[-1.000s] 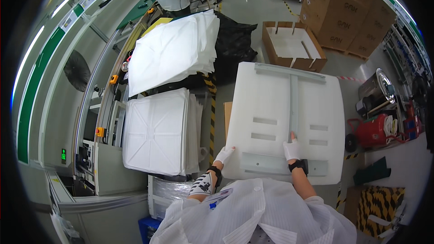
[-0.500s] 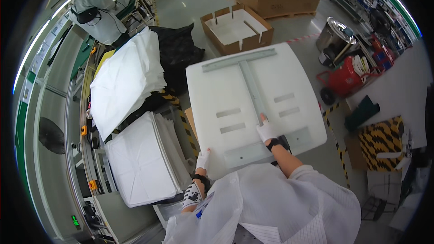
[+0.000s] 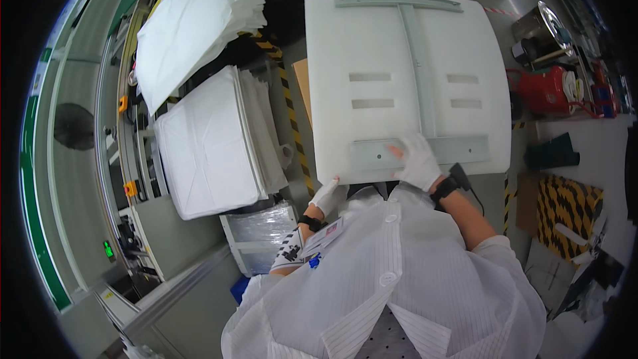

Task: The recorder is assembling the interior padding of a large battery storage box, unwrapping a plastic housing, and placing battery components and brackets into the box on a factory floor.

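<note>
White foam panel (image 3: 382,90) and grey crossplate (image 3: 458,151), seen from above. The panel lies directly ahead of both hands. The right hand (image 3: 419,165), nearer the central bar (image 3: 420,66), is over the crossplate, palm down, thumb spread from the fingers; contact is unclear through blur. The bar's long axis runs away from this hand, leaning slightly left. To its left, the left hand (image 3: 327,198) meets the panel's near-left corner, thumb uppermost; its fingers are hidden, so whether it pinches cannot be told.
</note>
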`<state>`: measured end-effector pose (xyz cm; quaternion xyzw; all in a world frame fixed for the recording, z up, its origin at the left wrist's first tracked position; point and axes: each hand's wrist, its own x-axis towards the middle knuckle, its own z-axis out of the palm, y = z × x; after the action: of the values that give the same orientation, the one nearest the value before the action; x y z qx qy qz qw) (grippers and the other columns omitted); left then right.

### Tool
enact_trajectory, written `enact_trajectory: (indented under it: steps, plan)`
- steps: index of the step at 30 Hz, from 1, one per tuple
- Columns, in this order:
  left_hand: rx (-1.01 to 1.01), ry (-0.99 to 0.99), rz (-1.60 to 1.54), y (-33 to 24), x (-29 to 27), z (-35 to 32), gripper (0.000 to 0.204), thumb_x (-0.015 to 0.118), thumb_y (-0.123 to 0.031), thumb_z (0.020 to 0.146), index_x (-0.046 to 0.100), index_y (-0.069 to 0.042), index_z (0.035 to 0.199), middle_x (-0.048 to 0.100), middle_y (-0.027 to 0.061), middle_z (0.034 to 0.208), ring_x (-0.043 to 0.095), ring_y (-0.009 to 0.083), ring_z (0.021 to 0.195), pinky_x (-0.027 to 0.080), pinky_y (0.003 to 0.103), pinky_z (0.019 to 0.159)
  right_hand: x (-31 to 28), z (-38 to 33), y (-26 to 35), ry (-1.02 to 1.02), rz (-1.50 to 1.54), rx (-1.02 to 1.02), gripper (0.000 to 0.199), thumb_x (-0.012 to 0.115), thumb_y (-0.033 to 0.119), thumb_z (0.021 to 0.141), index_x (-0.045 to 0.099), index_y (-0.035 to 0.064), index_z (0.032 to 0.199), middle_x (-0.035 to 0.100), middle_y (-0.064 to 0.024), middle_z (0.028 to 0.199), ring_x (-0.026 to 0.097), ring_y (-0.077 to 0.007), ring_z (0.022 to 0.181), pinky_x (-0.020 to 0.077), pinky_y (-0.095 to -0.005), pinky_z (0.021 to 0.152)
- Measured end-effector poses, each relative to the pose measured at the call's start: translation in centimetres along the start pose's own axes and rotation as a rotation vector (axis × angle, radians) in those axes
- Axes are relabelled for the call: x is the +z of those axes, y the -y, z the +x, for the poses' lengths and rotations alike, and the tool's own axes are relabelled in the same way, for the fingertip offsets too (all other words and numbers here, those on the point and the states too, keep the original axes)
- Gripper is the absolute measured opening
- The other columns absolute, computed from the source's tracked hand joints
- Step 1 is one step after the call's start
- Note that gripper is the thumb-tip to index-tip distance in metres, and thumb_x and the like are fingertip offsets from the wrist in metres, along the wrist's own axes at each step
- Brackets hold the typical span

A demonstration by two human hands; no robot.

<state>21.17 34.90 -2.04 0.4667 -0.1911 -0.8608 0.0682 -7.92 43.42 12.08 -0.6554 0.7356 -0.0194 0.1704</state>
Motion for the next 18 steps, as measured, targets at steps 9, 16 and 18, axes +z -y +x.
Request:
enact_trajectory:
  steps: [9,16,18]
  plan:
    - [0.418,-0.353,-0.616,1.9,10.5,4.9,0.072,0.041,-0.062,0.090,0.036,-0.007,0.136,0.045,0.0126,0.132,0.044,0.0296,0.120,0.036,0.042,0.102,6.9,4.2,0.4,-0.228,-0.277,-0.386,0.060,0.060,0.039,0.077,0.046,0.0319,0.135,0.047,-0.0194,0.120,0.047,-0.0327,0.105,0.0362,-0.0442,0.088]
    - [0.600,-0.555,-0.700,-0.3,12.5,3.1,0.080,0.037,-0.064,0.090,0.031,-0.002,0.140,0.038,0.0128,0.141,0.039,0.0279,0.126,0.031,0.038,0.106,5.0,2.4,-0.6,-0.252,-0.200,-0.386,0.063,0.064,0.051,0.071,0.051,0.0340,0.130,0.046,-0.0205,0.118,0.045,-0.0345,0.106,0.0365,-0.0459,0.089]
    - [0.658,-0.596,-0.648,0.4,13.4,3.5,0.080,0.035,-0.064,0.090,0.031,-0.002,0.140,0.037,0.0128,0.142,0.039,0.0281,0.126,0.031,0.037,0.106,4.3,2.3,-1.0,-0.153,-0.169,-0.369,0.063,0.064,0.053,0.070,0.052,0.0335,0.129,0.046,-0.0199,0.119,0.044,-0.0345,0.107,0.0360,-0.0465,0.089]
